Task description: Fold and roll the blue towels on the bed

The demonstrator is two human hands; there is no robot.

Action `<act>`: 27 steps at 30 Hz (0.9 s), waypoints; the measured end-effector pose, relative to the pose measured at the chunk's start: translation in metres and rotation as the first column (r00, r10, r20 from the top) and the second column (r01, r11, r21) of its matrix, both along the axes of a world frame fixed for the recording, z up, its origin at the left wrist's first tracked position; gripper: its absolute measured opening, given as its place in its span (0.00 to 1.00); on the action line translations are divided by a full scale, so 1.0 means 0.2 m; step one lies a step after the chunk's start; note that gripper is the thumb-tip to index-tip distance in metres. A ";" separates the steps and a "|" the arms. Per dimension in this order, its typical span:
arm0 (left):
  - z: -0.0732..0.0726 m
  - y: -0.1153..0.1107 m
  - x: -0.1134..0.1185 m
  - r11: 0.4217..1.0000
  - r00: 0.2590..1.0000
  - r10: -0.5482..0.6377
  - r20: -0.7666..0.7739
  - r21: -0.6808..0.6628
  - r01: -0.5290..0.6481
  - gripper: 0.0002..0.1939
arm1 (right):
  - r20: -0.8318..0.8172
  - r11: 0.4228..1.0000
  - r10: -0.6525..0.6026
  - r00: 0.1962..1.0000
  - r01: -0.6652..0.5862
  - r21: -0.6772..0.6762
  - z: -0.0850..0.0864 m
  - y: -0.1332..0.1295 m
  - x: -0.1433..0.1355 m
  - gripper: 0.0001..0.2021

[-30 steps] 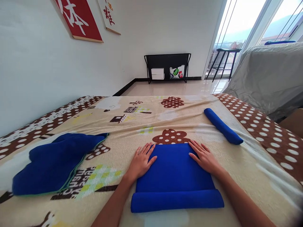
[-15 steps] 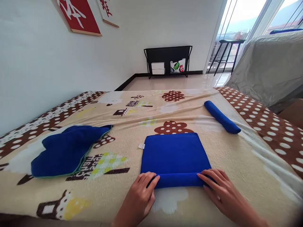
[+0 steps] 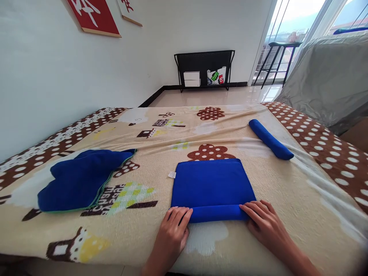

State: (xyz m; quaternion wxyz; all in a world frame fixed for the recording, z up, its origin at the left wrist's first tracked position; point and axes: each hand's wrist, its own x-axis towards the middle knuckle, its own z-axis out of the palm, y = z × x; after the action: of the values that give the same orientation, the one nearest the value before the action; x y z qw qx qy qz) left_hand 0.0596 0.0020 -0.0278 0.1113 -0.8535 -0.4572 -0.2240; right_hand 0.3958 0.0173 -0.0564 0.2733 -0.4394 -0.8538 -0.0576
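A blue towel (image 3: 212, 182) lies flat in front of me, its near edge rolled into a thick band and a small white tag at its left side. My left hand (image 3: 174, 228) is closed on the left end of the roll, thumb underneath and hidden. At the other end, my right hand (image 3: 264, 220) grips the roll with fingers bent over the top. Farther right lies a tightly rolled blue towel (image 3: 270, 138). Over on the left is a crumpled blue towel (image 3: 79, 180) with a green stitched edge, apart from both hands.
A cream patterned blanket (image 3: 138, 237) with brown dotted borders covers the bed. Beyond it, a black rack (image 3: 204, 69) stands against the wall. A grey cover (image 3: 330, 73) drapes something at the right, near a dark stool (image 3: 283, 45).
Both hands have pushed the roll slightly away from me, and the flat part of the towel looks a little shorter. The view has tilted slightly. The other towels stay put.
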 end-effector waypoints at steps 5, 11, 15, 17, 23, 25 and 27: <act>0.02 -0.02 0.01 1.000 1.000 0.020 -0.009 0.021 -0.020 0.22 | -0.118 0.999 -0.023 0.993 0.018 -0.049 0.07 -0.03 -0.03 0.16; 0.06 -0.08 0.04 0.998 0.999 0.048 0.010 -0.048 -0.047 0.20 | -0.145 0.954 -0.030 0.989 -0.015 -0.301 0.13 -0.11 -0.04 0.12; 0.05 -0.05 0.09 0.973 0.978 0.205 0.036 -0.119 -0.200 0.16 | -0.099 0.963 -0.134 0.986 0.106 -0.248 0.13 -0.09 -0.07 0.11; 0.05 -0.04 0.12 0.958 0.959 0.281 0.045 -0.077 -0.277 0.16 | -0.057 0.976 -0.186 0.981 0.178 -0.121 0.13 -0.08 -0.11 0.12; 0.05 -0.06 0.36 0.992 0.988 0.094 0.121 0.071 -0.103 0.19 | -0.081 0.998 0.033 0.996 -0.028 0.060 0.12 -0.10 -0.30 0.22; 0.03 -0.06 0.40 0.998 0.991 -0.001 0.134 0.064 -0.008 0.19 | -0.102 0.989 0.129 0.986 -0.121 0.080 0.11 -0.11 -0.33 0.20; 0.00 -0.06 0.37 0.999 0.994 -0.029 0.104 0.034 0.025 0.20 | -0.076 0.989 0.140 0.987 -0.135 0.063 0.09 -0.10 -0.31 0.21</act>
State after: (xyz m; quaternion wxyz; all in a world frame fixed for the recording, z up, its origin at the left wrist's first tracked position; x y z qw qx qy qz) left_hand 0.1346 -0.0104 -0.0277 0.0983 -0.8447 -0.4471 -0.2771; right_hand 0.3339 -0.0034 -0.0385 0.3232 -0.3732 -0.8684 -0.0457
